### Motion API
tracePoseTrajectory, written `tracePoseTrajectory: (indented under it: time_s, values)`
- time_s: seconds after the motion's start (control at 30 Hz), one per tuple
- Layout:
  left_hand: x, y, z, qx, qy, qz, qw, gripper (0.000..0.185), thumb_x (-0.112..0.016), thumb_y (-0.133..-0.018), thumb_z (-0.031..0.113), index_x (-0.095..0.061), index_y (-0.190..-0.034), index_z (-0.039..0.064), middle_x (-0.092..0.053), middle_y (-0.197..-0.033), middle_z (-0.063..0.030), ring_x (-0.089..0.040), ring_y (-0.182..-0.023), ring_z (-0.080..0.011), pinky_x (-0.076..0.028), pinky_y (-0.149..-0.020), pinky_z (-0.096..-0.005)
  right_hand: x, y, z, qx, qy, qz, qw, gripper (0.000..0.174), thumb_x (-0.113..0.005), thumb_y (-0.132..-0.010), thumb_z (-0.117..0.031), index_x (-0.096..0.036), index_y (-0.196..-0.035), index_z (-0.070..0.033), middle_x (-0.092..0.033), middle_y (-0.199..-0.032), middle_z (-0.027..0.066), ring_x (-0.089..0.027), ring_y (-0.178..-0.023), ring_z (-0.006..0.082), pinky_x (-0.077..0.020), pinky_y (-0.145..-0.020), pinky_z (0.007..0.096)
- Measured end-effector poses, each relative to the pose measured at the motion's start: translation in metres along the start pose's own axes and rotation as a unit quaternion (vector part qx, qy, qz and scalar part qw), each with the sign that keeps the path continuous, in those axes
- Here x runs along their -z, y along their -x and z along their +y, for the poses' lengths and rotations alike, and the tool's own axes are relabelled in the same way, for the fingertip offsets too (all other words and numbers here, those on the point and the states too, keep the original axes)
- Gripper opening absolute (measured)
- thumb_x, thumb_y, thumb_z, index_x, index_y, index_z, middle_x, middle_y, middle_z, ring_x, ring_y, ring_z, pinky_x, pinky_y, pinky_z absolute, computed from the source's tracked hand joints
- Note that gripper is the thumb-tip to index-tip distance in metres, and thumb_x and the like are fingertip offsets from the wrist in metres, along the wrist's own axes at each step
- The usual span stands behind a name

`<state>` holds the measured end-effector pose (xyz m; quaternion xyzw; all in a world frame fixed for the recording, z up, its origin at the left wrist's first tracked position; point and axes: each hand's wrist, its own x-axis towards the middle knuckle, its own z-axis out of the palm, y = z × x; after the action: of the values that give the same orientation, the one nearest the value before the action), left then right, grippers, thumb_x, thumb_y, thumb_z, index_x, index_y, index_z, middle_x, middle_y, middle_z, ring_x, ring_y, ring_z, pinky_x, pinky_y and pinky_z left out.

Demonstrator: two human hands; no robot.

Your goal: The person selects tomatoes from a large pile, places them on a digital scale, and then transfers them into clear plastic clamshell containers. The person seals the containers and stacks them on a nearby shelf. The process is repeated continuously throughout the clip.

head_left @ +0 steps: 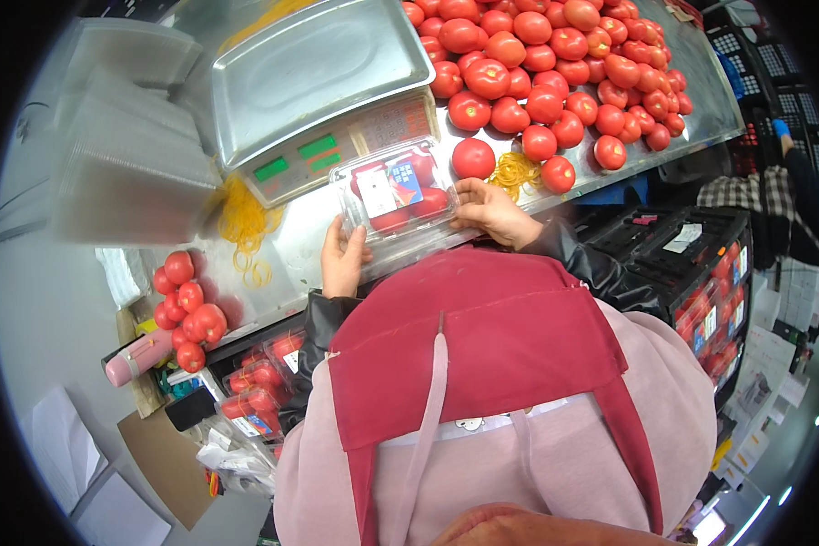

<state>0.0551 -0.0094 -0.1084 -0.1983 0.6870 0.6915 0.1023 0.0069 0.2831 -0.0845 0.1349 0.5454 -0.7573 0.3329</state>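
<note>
A clear plastic clamshell box (397, 188) with several red tomatoes inside lies before me, with a printed label on its lid. My right hand (495, 213) holds its right side, fingers curled at the edge. At the near left corner, my left hand (342, 258) has its thumb and fingers against the box. The box is just in front of a digital weighing scale (327, 153), whose metal pan (321, 75) carries nothing. Beyond my right hand are a loose tomato (473, 158) and a bundle of yellow rubber bands (515, 172).
Loose tomatoes (539, 68) cover the metal table's (710, 102) far right. Stacked clear containers (130, 157), more rubber bands (242, 218), several tomatoes (191, 307) and a pink bottle (136, 358) stand left. Black crates (682, 246) stand right, near another person's checked clothing (751, 190). Packed boxes (256, 396) sit below left.
</note>
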Motion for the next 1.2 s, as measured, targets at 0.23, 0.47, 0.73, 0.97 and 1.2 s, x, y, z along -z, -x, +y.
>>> tracePoseTrajectory:
  time_s: [0.23,0.47,0.73,0.97,1.2]
  values:
    - [0.027,-0.002,0.007,-0.111,0.094,-0.047,0.988,0.05,-0.066,-0.093,0.009,-0.045,-0.139,0.003,-0.053,-0.101,-0.0016,-0.056,-0.082,-0.0104,-0.052,-0.066,-0.0267,-0.021,0.009,-0.009,0.046,0.064,-0.125,0.989,0.029,-0.069,-0.078,0.0,-0.05,-0.1,-0.001,-0.06,-0.087,0.0082,-0.066,-0.077,0.0174,-0.0551,-0.068,0.0302]
    - [-0.024,-0.032,0.01,-0.097,0.571,-0.304,0.756,0.067,-0.068,-0.089,0.049,-0.045,-0.144,0.016,-0.052,-0.143,-0.0028,-0.049,-0.13,-0.0243,-0.037,-0.11,-0.0489,-0.052,0.034,-0.038,0.247,0.324,-0.187,0.894,0.016,-0.067,-0.084,-0.01,-0.06,-0.094,0.0,-0.064,-0.085,0.0087,-0.064,-0.081,0.0199,-0.0515,-0.07,0.0337]
    - [-0.057,-0.006,0.077,0.09,0.565,-0.399,0.717,0.092,-0.059,-0.083,0.072,-0.033,-0.15,0.013,-0.055,-0.13,-0.0228,-0.058,-0.111,-0.0437,-0.049,-0.094,-0.0617,0.074,0.0,0.001,0.356,0.697,0.274,0.558,0.008,-0.068,-0.073,-0.015,-0.065,-0.072,-0.007,-0.059,-0.08,0.0065,-0.059,-0.081,0.0268,-0.0517,-0.068,0.0388]
    - [-0.067,-0.03,0.081,0.053,0.474,-0.44,0.761,0.086,-0.06,-0.087,0.064,-0.037,-0.147,0.006,-0.052,-0.137,-0.0218,-0.062,-0.108,-0.0379,-0.055,-0.087,-0.0526,0.055,0.016,-0.031,0.389,0.573,0.332,0.641,0.007,-0.068,-0.079,-0.015,-0.068,-0.079,-0.009,-0.062,-0.081,0.0089,-0.062,-0.082,0.0287,-0.0514,-0.07,0.0408]
    - [-0.084,-0.056,0.071,0.043,0.314,-0.451,0.835,0.082,-0.057,-0.089,0.064,-0.041,-0.145,0.006,-0.057,-0.133,-0.016,-0.06,-0.114,-0.0329,-0.05,-0.097,-0.0483,-0.032,0.021,-0.071,0.549,0.521,0.266,0.597,0.008,-0.064,-0.076,-0.008,-0.061,-0.083,-0.009,-0.056,-0.074,0.0058,-0.058,-0.079,0.0246,-0.0482,-0.068,0.0383]
